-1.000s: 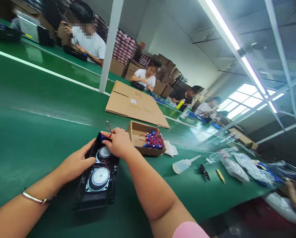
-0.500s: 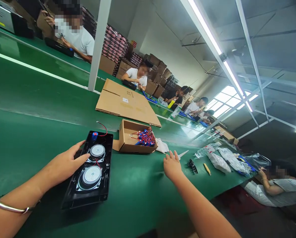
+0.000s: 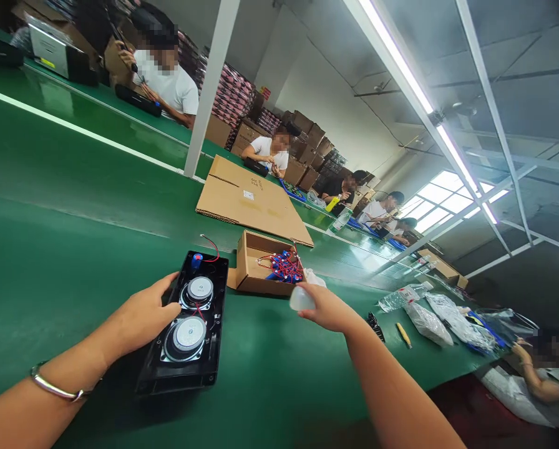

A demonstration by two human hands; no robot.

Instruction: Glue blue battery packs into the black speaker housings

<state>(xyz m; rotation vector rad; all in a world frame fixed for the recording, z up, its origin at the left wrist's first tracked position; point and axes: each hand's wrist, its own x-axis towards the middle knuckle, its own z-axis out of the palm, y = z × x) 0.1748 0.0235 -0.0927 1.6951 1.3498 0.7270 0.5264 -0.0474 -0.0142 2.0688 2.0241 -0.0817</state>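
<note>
I have the left hand point(image 3: 141, 315) partly closed on the left edge of the black speaker housing point(image 3: 181, 374), which lies on the green workbench point(image 3: 265, 362), two speaker drivers point(image 3: 189, 333) showing their backs. My right hand point(image 3: 329, 307) has its fingers closed around a translucent squeeze bottle point(image 3: 301, 299), near the open cardboard box point(image 3: 267, 286).

A speaker point(image 3: 193, 318) lies on the surface point(image 3: 270, 368), left of a box point(image 3: 267, 286) holding batteries point(image 3: 285, 268). Behind the box is cardboard point(image 3: 254, 202). A water bottle point(image 3: 402, 297) lies farther right.
</note>
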